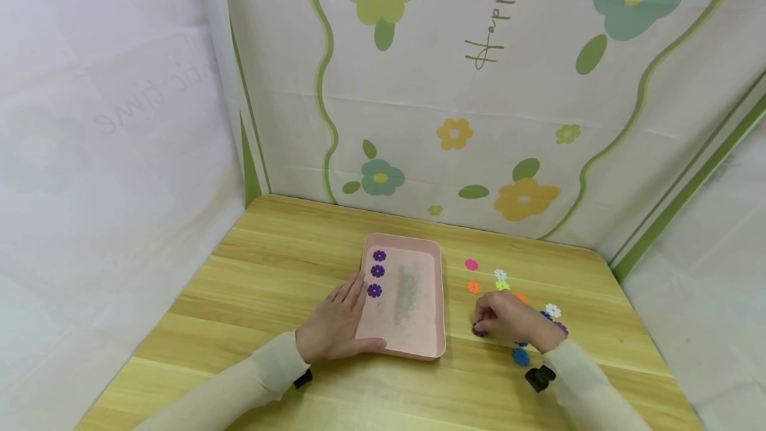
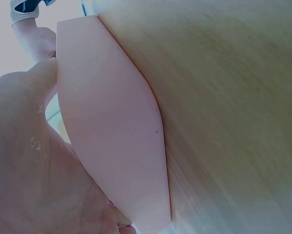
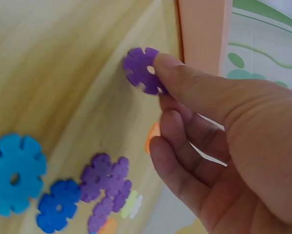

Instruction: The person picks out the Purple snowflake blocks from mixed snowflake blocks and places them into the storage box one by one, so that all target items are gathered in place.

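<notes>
My left hand (image 1: 336, 324) rests against the left side and near corner of a shallow pink tray (image 1: 429, 304), its fingers extended along the rim. In the left wrist view, the thumb touches the tray's outer wall (image 2: 111, 117). Three purple notched discs lie in a column inside the tray at its left side, the nearest disc (image 1: 374, 290) close to my fingertips. To the right of the tray, my right hand (image 1: 511, 318) pinches another purple notched disc (image 3: 137, 66) between thumb and fingers. The right wrist view shows this disc held above the table.
Loose notched discs lie around my right hand: a pink disc (image 1: 471, 264), an orange disc (image 1: 473, 287), a white disc (image 1: 553, 310), a light blue disc (image 1: 520, 356) and several others, partly hidden. The wooden table (image 1: 257, 285) meets a flower-printed cloth (image 1: 413, 118) behind.
</notes>
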A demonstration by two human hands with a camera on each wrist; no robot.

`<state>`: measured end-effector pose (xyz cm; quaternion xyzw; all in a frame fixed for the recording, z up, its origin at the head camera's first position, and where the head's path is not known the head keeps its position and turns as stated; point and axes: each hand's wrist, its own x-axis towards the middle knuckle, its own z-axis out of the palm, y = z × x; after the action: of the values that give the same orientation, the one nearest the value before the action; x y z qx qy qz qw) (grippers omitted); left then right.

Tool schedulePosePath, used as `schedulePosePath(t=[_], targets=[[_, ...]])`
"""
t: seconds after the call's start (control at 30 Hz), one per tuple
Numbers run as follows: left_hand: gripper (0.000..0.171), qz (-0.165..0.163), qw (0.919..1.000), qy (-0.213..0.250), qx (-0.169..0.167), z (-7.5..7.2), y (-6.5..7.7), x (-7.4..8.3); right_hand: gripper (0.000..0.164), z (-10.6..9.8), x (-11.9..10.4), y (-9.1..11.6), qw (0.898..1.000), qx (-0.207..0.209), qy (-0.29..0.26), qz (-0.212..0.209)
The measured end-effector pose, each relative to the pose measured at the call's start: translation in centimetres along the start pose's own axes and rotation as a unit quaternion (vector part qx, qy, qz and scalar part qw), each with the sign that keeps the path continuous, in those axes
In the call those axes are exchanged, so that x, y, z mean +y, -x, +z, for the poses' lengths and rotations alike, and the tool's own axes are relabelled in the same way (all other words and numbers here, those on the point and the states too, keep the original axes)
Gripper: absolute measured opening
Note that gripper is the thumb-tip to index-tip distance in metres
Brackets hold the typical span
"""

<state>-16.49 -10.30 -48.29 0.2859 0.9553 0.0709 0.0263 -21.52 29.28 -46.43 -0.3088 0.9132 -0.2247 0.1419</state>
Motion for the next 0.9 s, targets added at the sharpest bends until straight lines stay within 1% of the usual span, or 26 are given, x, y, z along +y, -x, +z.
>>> schedulePosePath(t=[0.1,0.3,0.37,0.47,0.73,0.9], targets=[[0.115,0.0,1.0,0.001,0.004,0.4,0.0,-0.2,0.012,-0.7,-0.3,0.0,1.0,-0.01,-0.006,-0.001],[0.119,0.0,0.9997,-0.013,0.018,1.6,-0.3,-0.6,0.011,-1.8,-0.6,-0.3,1.0,-0.005,-0.008,-0.01],[0.119,0.001,0.9996,-0.015,0.023,1.7,-0.3,-0.6,0.011,-2.2,-0.9,-0.6,1.0,-0.006,-0.014,-0.016],[0.119,0.001,0.9997,-0.017,0.02,1.6,-0.3,-0.6,0.011,-2.7,-1.4,-1.3,0.999,-0.01,-0.022,-0.025],[0.115,0.003,1.0,-0.005,0.002,0.1,0.0,-0.1,0.013,-3.5,-4.2,-3.8,0.999,-0.026,-0.024,-0.029],[0.114,0.0,1.0,-0.007,-0.001,-0.1,-0.1,0.0,0.014,-3.2,-6.1,-6.0,0.998,-0.038,-0.01,-0.054]])
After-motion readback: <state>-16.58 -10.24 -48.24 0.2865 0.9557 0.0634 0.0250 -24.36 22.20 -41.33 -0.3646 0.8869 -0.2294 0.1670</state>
